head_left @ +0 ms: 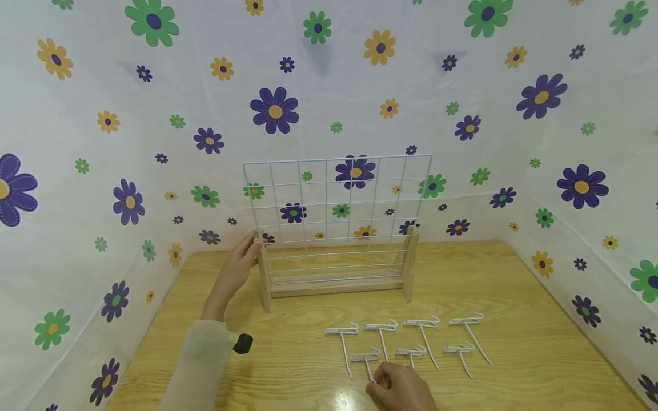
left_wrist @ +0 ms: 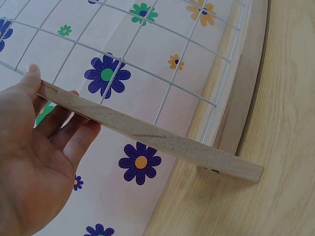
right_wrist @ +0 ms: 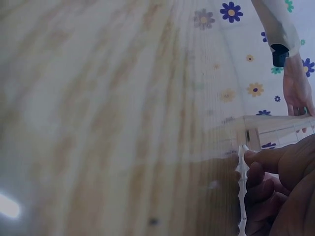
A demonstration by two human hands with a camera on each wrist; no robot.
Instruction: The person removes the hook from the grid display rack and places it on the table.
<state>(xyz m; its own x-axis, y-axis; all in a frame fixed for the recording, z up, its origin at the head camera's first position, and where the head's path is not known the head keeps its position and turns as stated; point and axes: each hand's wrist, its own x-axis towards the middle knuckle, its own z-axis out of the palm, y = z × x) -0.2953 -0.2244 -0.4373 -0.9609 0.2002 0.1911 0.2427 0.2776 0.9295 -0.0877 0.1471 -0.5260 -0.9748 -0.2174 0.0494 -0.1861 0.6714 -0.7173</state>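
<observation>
A wire grid rack with a wooden frame point(head_left: 336, 288) stands upright on the table. My left hand point(head_left: 241, 258) grips the upper end of its left wooden side post point(left_wrist: 142, 130), thumb on one side and fingers on the other in the left wrist view. Down at the front, my right hand point(head_left: 403, 388) pinches the tip of a short white wire hook point(head_left: 364, 358) between thumb and index finger. Other white hooks, such as a long one point(head_left: 342, 331) and a short one point(head_left: 459, 349), lie about it in two rows. In the right wrist view the hook is mostly hidden by the fingers point(right_wrist: 263, 157).
The wood-grain table point(head_left: 514, 285) is enclosed at the back and both sides by white flowered sheets point(head_left: 329, 80). Several hooks lie between the rack and my right hand. A small black device point(head_left: 243, 343) is at my left wrist.
</observation>
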